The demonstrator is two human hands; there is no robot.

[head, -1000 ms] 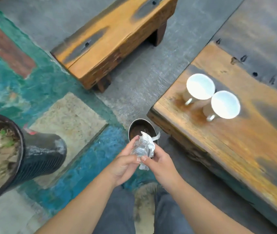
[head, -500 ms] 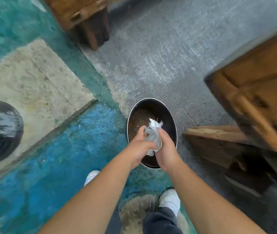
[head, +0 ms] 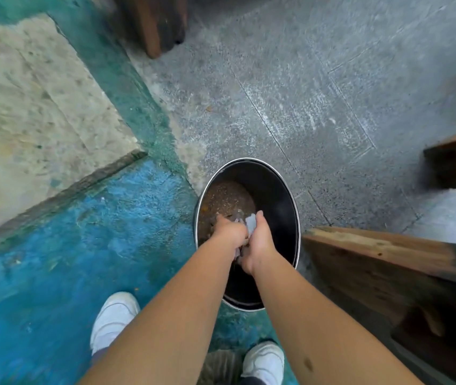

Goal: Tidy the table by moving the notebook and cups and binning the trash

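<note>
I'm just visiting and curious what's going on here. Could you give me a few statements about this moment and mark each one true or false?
1. Both hands, the left hand and the right hand, grip the crumpled trash. True.
2. The hands are over the open bin. True.
3. The bin stands on a table. False: it stands on the floor.
4. The trash lies loose at the bottom of the bin. False: it is held between the hands.
5. The person wears white shoes. True.
</note>
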